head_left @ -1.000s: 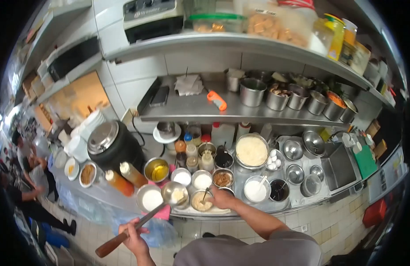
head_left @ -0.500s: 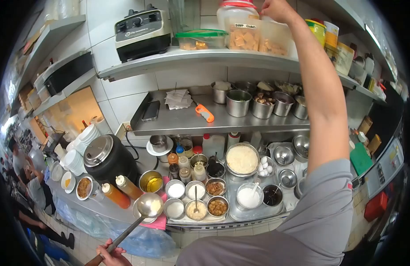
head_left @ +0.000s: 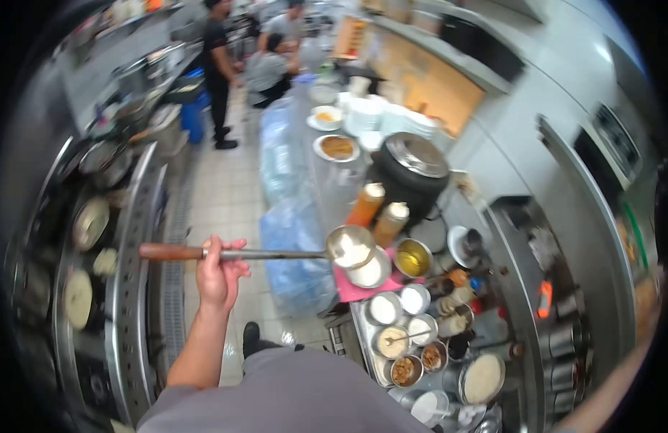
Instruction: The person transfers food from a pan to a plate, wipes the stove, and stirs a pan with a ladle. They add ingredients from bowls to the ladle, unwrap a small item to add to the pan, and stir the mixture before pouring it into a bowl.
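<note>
My left hand is closed around the metal shaft of a long ladle, near its wooden grip. The ladle lies level across my front, and pale stuff shows in its bowl. Below and partly hidden by it is a bowl with white contents, on a pink cloth. At the right edge only my right forearm shows, blurred and stretched towards the upper shelf; the hand itself is out of sight.
On my left runs a cooking line with pans. To the right are sauce bottles, a black soup kettle, a pot of yellow liquid and several ingredient tins. People are farther down the aisle.
My view has swung left from the shelves to the aisle and cooking line. The ladle, still in my left hand, now lies level. My right hand has left the view.
</note>
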A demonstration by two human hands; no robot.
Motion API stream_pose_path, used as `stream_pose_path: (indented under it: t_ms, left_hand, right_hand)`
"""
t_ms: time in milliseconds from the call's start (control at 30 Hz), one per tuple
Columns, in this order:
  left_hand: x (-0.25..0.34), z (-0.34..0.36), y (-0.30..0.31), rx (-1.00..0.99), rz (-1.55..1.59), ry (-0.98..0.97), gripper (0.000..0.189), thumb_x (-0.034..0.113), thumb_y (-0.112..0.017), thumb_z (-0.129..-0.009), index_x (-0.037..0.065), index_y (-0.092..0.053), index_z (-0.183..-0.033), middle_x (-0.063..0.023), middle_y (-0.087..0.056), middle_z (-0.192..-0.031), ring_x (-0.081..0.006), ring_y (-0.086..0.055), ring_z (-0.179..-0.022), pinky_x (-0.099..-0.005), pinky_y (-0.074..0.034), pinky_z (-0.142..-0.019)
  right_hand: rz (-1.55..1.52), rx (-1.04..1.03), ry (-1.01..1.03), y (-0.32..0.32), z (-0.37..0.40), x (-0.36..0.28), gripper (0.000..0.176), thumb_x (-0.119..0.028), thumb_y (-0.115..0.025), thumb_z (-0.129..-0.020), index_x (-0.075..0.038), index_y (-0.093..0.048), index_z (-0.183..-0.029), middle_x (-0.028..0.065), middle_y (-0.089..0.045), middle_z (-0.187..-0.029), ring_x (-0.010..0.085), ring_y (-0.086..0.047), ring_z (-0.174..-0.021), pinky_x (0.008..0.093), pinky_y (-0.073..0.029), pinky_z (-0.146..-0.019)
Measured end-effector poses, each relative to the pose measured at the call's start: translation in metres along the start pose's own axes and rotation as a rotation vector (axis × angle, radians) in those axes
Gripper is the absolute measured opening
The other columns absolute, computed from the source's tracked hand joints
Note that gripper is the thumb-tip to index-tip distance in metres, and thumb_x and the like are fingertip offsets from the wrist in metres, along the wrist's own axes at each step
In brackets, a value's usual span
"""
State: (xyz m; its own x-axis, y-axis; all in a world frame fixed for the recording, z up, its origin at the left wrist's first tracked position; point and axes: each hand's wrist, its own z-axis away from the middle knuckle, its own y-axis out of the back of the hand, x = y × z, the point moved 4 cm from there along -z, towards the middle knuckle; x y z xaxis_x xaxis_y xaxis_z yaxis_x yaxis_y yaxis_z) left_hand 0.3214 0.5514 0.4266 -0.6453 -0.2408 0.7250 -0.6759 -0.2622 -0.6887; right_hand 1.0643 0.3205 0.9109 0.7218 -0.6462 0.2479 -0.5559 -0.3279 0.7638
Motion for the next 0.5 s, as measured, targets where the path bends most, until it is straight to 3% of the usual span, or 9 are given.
stream_pose_path:
  t_ms: [133,200,367,500]
  left_hand:
    - [0.032,0.004,0.057,0.14,0.071,-0.048,0.032,0.039,-0.051,-0.103,0.008,-0.051,-0.096,-0.0205,-0.068,-0.094,-0.0183,-0.064,-0.055,-0.0305,-0.057,-0.048]
    - [0.051,0.004,0.087,0.238,0.031,-0.186,0.035,0.041,-0.051,-0.102,0.007,-0.051,-0.095,-0.0196,-0.068,-0.093,-0.017,-0.064,-0.055,-0.0294,-0.056,-0.048]
    - [0.101,0.013,0.155,0.488,-0.024,-0.394,0.042,0.045,-0.052,-0.101,0.003,-0.052,-0.101,-0.0173,-0.067,-0.099,-0.0142,-0.061,-0.059,-0.0254,-0.054,-0.052]
    - [0.142,0.022,0.213,0.633,0.038,-0.476,0.044,0.046,-0.055,-0.1,0.002,-0.052,-0.102,-0.0164,-0.066,-0.102,-0.0153,-0.062,-0.065,-0.0274,-0.055,-0.057]
  right_hand:
    - [-0.108,0.015,0.003,-0.028,0.016,-0.014,0.017,-0.024,-0.061,-0.086,-0.01,-0.07,-0.09,0.0069,-0.065,-0.09,0.0208,-0.06,-0.077,0.0398,-0.052,-0.067]
    - [-0.146,0.013,0.013,-0.042,0.024,-0.027,0.017,-0.024,-0.062,-0.086,-0.01,-0.07,-0.091,0.0073,-0.064,-0.091,0.0212,-0.06,-0.079,0.0399,-0.052,-0.068]
    - [-0.221,0.007,0.061,-0.072,0.034,-0.067,0.018,-0.025,-0.063,-0.086,-0.009,-0.07,-0.094,0.0082,-0.063,-0.096,0.0225,-0.06,-0.082,0.0403,-0.052,-0.07]
    - [-0.275,0.002,0.098,-0.092,0.042,-0.099,0.019,-0.025,-0.064,-0.086,-0.009,-0.07,-0.096,0.009,-0.062,-0.099,0.0234,-0.06,-0.085,0.0405,-0.053,-0.072]
